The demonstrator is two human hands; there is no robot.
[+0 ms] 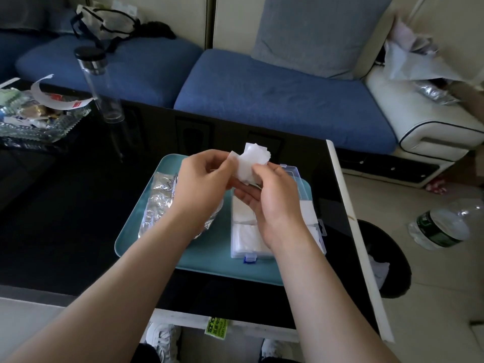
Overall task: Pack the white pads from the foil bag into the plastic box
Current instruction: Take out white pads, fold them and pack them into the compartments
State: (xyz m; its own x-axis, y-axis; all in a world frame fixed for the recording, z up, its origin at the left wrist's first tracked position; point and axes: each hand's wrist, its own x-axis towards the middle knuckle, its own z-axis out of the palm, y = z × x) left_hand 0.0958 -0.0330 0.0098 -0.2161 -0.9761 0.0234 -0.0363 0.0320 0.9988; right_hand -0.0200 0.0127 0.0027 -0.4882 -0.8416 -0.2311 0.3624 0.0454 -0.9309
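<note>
**Handful of pads held over the box, ready to go in**

A person holds a small sheaf of white pads [253, 159] in both hands above the far end of a clear plastic box [242, 254]. The box sits on the right half of a teal tray [209, 267] on a black table [65, 218].

The left hand [201, 179] has its fingers curled in and pinches the sheaf's left edge. The right hand [272, 203] presses its thumb on the lower right corner, with its fingers stretched flat beneath as a support. The pads fan out unevenly at the top, so the two-handed hold looks meant to square them into a neat stack that will fit the box.

The box is open, its lid tipped back on the far side, and a layer of pads [243, 213] already lies inside. That suggests the packing is well under way.

The crumpled foil bag [157, 203] lies on the tray's left half, just beside the box and partly under the left forearm, handy for the next reach. Whether any pads remain in it cannot be told.

Holding the sheaf directly over the box leaves only a short drop to set it down. The loose top sheets could slip apart if the pinch eases.

A blue sofa [262, 95] runs along the far side of the table.
</note>
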